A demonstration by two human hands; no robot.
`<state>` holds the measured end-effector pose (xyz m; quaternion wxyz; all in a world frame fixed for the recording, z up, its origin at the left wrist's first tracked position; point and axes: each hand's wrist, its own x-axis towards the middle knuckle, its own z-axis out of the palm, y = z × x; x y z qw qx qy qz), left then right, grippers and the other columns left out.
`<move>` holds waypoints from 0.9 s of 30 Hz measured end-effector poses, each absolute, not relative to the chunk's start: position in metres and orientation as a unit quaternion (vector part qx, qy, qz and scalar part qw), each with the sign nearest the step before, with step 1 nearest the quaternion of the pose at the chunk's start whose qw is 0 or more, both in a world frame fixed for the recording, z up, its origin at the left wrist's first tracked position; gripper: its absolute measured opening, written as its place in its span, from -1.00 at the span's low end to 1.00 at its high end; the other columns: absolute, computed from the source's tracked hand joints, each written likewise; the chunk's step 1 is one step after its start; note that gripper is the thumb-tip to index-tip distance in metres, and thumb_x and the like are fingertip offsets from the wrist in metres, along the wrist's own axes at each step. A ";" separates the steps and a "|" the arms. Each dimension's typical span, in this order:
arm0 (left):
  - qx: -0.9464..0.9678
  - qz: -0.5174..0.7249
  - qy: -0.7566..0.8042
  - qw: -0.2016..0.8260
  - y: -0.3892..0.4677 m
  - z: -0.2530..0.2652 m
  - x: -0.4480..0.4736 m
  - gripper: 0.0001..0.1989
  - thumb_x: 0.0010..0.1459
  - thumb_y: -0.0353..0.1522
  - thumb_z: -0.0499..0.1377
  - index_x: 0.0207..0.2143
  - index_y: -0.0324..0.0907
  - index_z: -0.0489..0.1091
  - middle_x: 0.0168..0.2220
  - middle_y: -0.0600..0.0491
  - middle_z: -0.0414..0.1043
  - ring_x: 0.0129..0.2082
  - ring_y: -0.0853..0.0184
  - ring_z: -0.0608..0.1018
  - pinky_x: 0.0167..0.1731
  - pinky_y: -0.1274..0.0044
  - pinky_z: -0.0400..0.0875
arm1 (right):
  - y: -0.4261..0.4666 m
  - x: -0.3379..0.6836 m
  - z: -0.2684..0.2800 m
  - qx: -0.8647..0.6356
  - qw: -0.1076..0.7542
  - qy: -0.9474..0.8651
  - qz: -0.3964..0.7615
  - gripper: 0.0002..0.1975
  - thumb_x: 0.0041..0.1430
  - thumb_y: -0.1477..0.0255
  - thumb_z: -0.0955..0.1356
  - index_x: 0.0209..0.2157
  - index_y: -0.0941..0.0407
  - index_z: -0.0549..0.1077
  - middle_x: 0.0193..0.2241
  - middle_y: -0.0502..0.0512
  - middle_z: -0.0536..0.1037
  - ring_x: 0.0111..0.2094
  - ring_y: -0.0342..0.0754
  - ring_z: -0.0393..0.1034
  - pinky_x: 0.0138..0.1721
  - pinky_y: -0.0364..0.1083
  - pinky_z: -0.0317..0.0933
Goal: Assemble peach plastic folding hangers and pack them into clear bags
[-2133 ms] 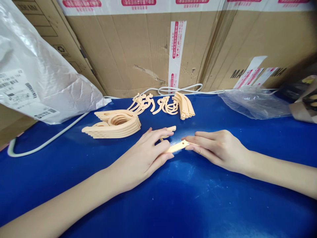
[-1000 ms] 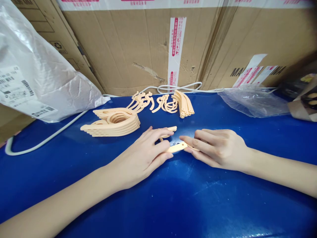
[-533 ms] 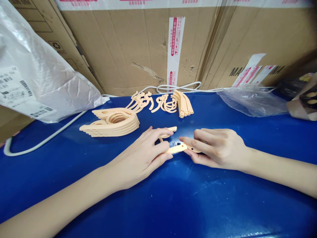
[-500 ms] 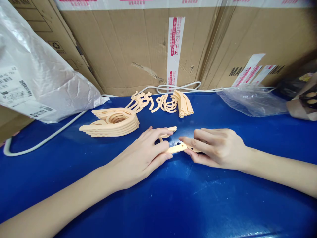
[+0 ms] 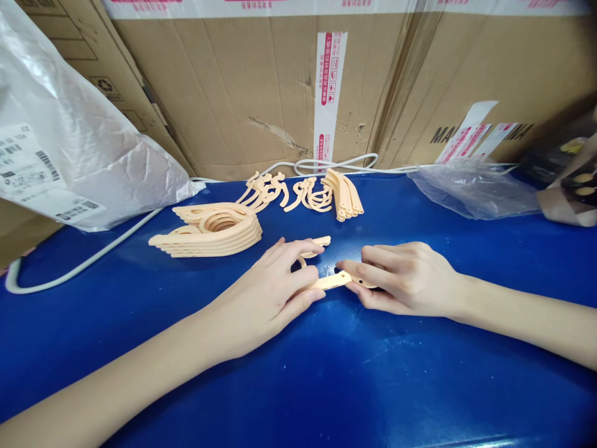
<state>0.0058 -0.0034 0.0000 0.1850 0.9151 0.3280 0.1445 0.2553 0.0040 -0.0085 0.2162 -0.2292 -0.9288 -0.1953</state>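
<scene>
My left hand (image 5: 284, 280) is closed on a cream plastic hanger part (image 5: 333, 281), one arm of which sticks out to the right with a small hole near its tip. A second arm of it (image 5: 321, 242) shows beyond my fingers. My right hand (image 5: 401, 279) pinches another cream plastic piece (image 5: 365, 282) with a dark hole, mostly hidden by the fingers. Its end meets the tip of the left-hand part; whether the two are joined I cannot tell. Behind my left hand lies a stack of cream hangers (image 5: 214, 239).
Loose cream hooks (image 5: 263, 190) and a bundle of cream hanger arms (image 5: 344, 196) lie at the back of the blue table (image 5: 326, 386). Behind stand cardboard boxes (image 5: 242, 87), a white cable (image 5: 88, 264), a silver mailing bag (image 5: 79, 137) and a clear plastic bag (image 5: 476, 190).
My right hand has shifted very slightly left, with its piece against the tip of the left-hand part. Both grips look the same.
</scene>
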 end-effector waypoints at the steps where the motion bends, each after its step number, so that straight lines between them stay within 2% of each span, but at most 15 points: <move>1: 0.914 0.144 0.331 0.185 -0.004 0.000 0.006 -0.71 0.39 -0.26 -0.07 -0.34 -0.14 0.33 0.24 0.01 0.15 0.25 0.18 0.23 0.29 0.12 0.00 | 0.004 0.255 -0.008 -0.229 0.217 -0.929 -0.193 -0.70 0.35 0.38 0.20 -0.28 0.18 0.53 -0.61 -0.05 0.37 -0.64 -0.20 0.27 -0.64 -0.12 -0.02; 7: 0.910 0.146 0.335 0.196 -0.006 0.002 0.006 -0.71 0.39 -0.26 -0.06 -0.37 -0.15 0.31 0.25 0.00 0.12 0.26 0.16 0.22 0.29 0.10 -0.01 | 0.005 0.255 -0.008 -0.232 0.202 -0.938 -0.159 -0.68 0.35 0.38 0.19 -0.30 0.18 0.53 -0.59 -0.04 0.38 -0.64 -0.19 0.26 -0.63 -0.12 -0.02; 13: 0.918 0.143 0.325 0.176 -0.004 -0.001 0.005 -0.71 0.38 -0.25 -0.06 -0.35 -0.15 0.32 0.21 -0.02 0.16 0.24 0.17 0.25 0.29 0.12 -0.02 | 0.005 0.256 -0.008 -0.239 0.187 -0.943 -0.137 -0.62 0.35 0.21 0.22 -0.31 0.18 0.50 -0.59 -0.05 0.37 -0.63 -0.19 0.27 -0.63 -0.13 -0.02; 27: 0.918 0.129 0.330 0.179 -0.005 0.002 0.005 -0.72 0.39 -0.28 -0.07 -0.37 -0.14 0.29 0.19 -0.01 0.17 0.28 0.23 0.16 0.30 0.17 -0.04 | 0.005 0.256 -0.008 -0.207 0.202 -0.940 -0.183 -0.64 0.39 0.24 0.19 -0.32 0.16 0.47 -0.58 -0.06 0.37 -0.65 -0.19 0.23 -0.65 -0.11 -0.01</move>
